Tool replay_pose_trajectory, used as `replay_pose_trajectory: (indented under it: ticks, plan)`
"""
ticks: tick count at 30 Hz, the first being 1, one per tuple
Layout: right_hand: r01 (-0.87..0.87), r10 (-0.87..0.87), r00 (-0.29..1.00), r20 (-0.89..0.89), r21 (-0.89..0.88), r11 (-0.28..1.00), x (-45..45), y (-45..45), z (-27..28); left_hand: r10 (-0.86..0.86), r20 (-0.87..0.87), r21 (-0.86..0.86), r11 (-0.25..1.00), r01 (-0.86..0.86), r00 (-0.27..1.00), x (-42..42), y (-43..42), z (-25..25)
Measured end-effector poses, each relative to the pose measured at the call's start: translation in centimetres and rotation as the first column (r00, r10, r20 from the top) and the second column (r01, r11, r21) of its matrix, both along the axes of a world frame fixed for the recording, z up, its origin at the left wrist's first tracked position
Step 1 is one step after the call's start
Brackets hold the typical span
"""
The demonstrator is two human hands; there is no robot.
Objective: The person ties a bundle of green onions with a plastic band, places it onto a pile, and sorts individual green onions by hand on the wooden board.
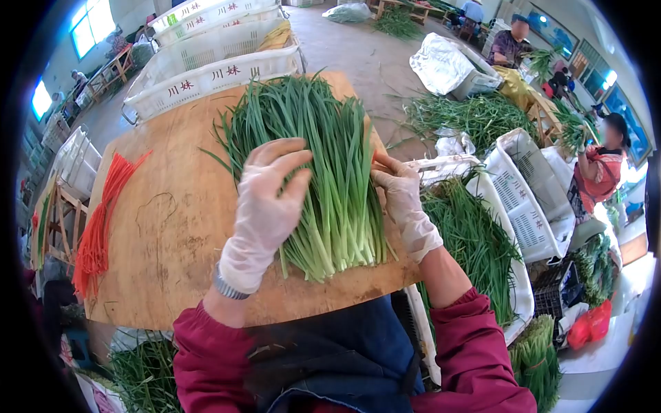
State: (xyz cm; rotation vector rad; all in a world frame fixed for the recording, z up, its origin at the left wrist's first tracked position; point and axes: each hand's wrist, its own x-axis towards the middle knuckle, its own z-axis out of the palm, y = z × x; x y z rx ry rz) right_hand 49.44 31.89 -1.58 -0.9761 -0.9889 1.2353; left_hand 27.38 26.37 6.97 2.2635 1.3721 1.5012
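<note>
A thick bunch of garlic chives point(327, 179) lies on the wooden table, green leaves pointing away and pale cut stems towards me. Over its left side is my left hand point(270, 199), in a thin whitish glove, fingers curved and apart, with nothing seen in them. My right hand point(401, 196), gloved too, is against the bunch's right edge. Its thumb and fingers close together there, where a small bit of red tie point(374, 160) shows; most of that tie is hidden. Left of the bunch, a pile of red ties point(107, 230) rests on the tabletop point(165, 248).
White crates point(200, 89) stand beyond the table's far edge. To the right, another white crate point(521, 296) holds loose chives point(468, 248). More chives point(475, 120) lie heaped on the floor. Two co-workers, one in a red garment point(597, 168), handle greens at the right.
</note>
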Motion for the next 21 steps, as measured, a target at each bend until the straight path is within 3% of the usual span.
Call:
replay_pose_trajectory:
  ticks: [3,6,8,11,13,14,17,21]
  plan:
    - [0.033,-0.034,0.999,0.0,-0.082,0.996,-0.3,-0.2,-0.8,0.078,0.115,-0.063,0.995,-0.071,0.99,-2.8,-1.1,-0.7]
    - [0.112,-0.116,0.991,0.07,0.055,0.992,-0.7,0.3,-2.0,0.181,0.265,-0.212,0.969,-0.126,0.947,-6.0,-2.2,-2.4]
    - [0.138,-0.133,0.97,0.205,-0.011,0.99,-0.6,0.3,-1.3,0.274,0.304,-0.294,0.938,-0.184,0.912,-8.3,-2.6,-4.4]
    - [0.189,-0.194,0.944,0.267,0.048,0.981,-0.2,1.6,-3.0,0.4,0.235,-0.421,0.863,-0.278,0.886,-10.8,-3.9,-6.2]
    - [0.211,-0.188,0.903,0.385,-0.017,0.977,-0.3,1.0,-1.0,0.445,0.048,-0.465,0.802,-0.375,0.894,-11.9,-4.3,-7.5]
    - [0.201,-0.182,0.916,0.359,-0.016,0.98,-0.6,0.6,-0.4,0.462,-0.045,-0.481,0.767,-0.425,0.886,-12.4,-4.6,-8.0]
    - [0.187,-0.146,0.931,0.335,-0.094,0.978,-1.0,0.2,0.6,0.457,-0.017,-0.512,0.76,-0.4,0.889,-11.6,-4.5,-8.7]
    - [0.178,-0.144,0.942,0.303,-0.086,0.98,-0.8,1.1,-0.6,0.34,-0.11,-0.526,0.777,-0.345,0.934,-9.5,-3.6,-7.9]
